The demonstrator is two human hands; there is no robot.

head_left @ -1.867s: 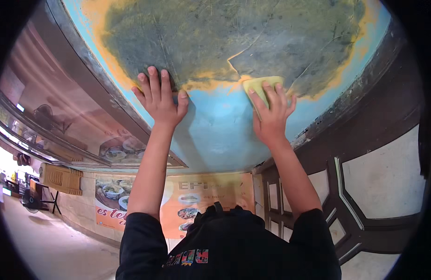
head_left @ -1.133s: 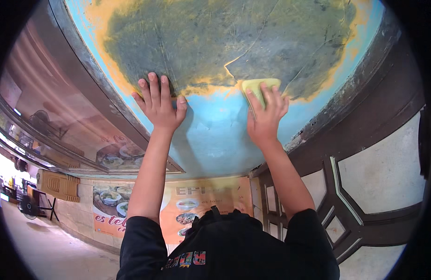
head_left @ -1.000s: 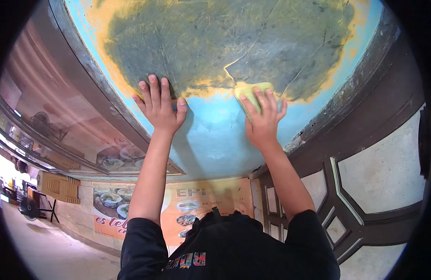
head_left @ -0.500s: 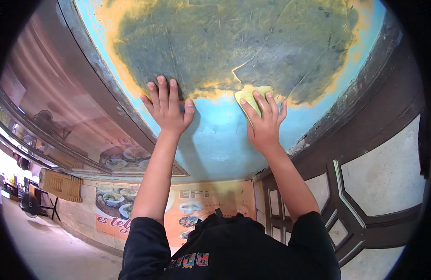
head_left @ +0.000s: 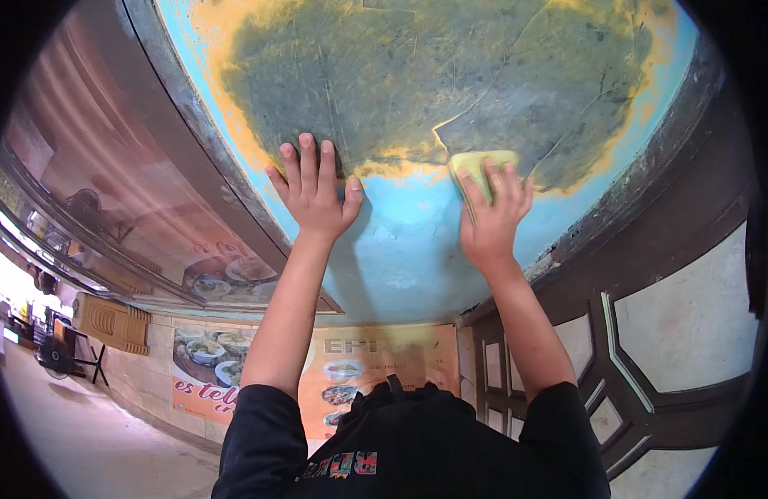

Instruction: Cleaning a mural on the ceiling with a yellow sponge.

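A: What's under the right hand [head_left: 496,216]?

B: A pale yellow pad [head_left: 471,162], flat and matte, with rounded corners. Foam or folded sheet, I can't tell.

A: Are the fingers gripping it?

B: They're grasping it, laid across its face and pressing it to a painted panel [head_left: 400,224]; the thumb lies by its left edge.

A: Which way does it point?

B: Its far edge runs crosswise, just past the fingertips, facing away from the wrist. The left edge slants back toward the thumb. The long axis seems to follow the fingers, but the palm hides the near end.

A: And the left hand [head_left: 316,191]?

B: Released: palm down, fingers spread, holding nothing. The longer fingertips touch a dark grey-green patch [head_left: 367,91], scuffed and scratched.

A: What's around them?

B: Ragged orange edging [head_left: 392,170] between the two hands, smooth light blue paint nearer the wrists. A jagged raised crack [head_left: 435,130] bends just beyond the right fingertips, to their left. Further left of the left fingers is a worn brown frame [head_left: 180,121].
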